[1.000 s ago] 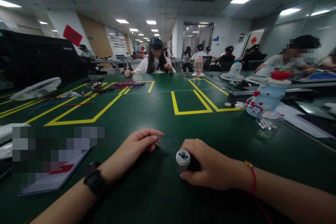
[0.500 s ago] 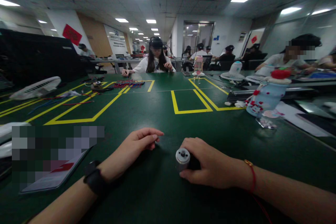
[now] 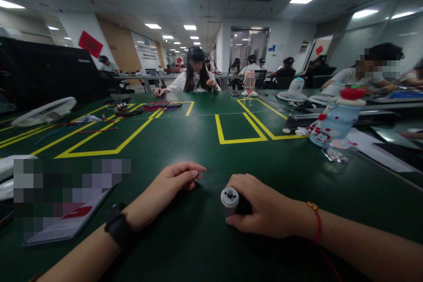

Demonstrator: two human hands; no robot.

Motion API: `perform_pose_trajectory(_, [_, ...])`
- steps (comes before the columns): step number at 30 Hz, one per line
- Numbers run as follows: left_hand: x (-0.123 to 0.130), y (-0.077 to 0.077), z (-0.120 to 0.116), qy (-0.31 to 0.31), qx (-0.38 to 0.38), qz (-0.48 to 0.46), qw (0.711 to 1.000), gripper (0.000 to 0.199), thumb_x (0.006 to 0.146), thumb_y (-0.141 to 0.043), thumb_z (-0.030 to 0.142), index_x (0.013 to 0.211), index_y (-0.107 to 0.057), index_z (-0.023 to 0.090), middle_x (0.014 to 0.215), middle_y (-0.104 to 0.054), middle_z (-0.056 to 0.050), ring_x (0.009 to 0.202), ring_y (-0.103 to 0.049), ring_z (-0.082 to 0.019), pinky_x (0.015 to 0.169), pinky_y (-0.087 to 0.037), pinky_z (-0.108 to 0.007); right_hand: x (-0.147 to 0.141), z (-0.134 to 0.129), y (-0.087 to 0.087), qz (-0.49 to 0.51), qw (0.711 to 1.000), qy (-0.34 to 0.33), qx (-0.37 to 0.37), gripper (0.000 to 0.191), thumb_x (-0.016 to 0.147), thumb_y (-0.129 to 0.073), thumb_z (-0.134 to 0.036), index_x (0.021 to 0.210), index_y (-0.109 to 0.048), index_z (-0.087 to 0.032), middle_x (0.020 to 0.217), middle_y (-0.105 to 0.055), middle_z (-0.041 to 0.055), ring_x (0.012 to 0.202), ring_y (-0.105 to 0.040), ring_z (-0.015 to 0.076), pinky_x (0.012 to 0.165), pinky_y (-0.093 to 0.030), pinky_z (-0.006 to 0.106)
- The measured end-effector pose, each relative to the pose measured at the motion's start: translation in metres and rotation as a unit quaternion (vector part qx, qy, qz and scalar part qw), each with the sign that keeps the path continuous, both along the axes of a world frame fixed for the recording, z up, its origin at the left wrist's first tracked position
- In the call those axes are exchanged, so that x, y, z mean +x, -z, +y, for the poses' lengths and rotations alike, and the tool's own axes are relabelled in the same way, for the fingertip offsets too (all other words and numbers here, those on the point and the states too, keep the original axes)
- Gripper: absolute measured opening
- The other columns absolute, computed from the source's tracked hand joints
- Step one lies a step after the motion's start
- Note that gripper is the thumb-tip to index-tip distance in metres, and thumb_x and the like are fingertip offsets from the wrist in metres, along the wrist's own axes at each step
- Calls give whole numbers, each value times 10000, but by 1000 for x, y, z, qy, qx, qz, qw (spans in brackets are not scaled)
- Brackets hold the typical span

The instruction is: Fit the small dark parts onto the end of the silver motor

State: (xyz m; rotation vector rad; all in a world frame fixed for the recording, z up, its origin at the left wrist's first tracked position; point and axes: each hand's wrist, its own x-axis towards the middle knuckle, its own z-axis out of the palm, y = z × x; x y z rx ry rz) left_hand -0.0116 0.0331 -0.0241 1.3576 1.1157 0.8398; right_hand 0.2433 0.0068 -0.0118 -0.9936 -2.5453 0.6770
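Observation:
A small silver electric motor [image 3: 229, 202] stands upright on the green table, its shaft end facing up. My right hand [image 3: 256, 205] is wrapped round it from the right, thumb on the near side and fingers on the far side. To the left, my left hand [image 3: 181, 176] rests above the table with the index finger stretched out and the other fingers loosely bent. I see nothing in it, and a gap separates it from the motor.
Yellow tape [image 3: 243, 142] marks boxes on the tabletop. A glossy flat object [image 3: 76, 224] lies at left. Bundled wires [image 3: 161, 105] are farther back. A blue bottle [image 3: 346, 116] stands at right beside a small clear packet [image 3: 337, 154]. A person [image 3: 194, 72] sits opposite.

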Motion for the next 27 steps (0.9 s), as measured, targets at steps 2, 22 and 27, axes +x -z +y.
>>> perform_pose_trajectory(2, [0, 1, 1, -1, 3, -1, 1000, 218, 877, -633, 323, 1048, -712, 213, 907, -649, -13, 753, -527, -130, 696, -400, -236, 0, 1, 0, 1, 1000, 1, -2, 285, 751, -722, -278, 955, -543, -191, 941, -579, 21, 823, -493, 182, 757, -371, 321])
perform_pose_trajectory(22, [7, -11, -7, 17, 15, 62, 998, 243, 890, -607, 353, 1081, -689, 229, 940, -651, -15, 814, -566, -164, 735, -428, -273, -1, 1, 1, 0, 1000, -1, 2, 266, 753, -709, -270, 941, -538, -191, 928, -573, 16, 813, -491, 179, 756, -374, 328])
perform_pose_trajectory(27, [17, -21, -23, 136, 107, 83, 981, 265, 950, -538, 341, 1194, -642, 328, 1235, -597, 1, 1157, -530, -221, 1002, -387, -348, 0, 1, 3, 2, 1000, -1, 14, 278, 763, -706, -288, 958, -540, -182, 952, -579, 32, 828, -499, 187, 759, -379, 332])
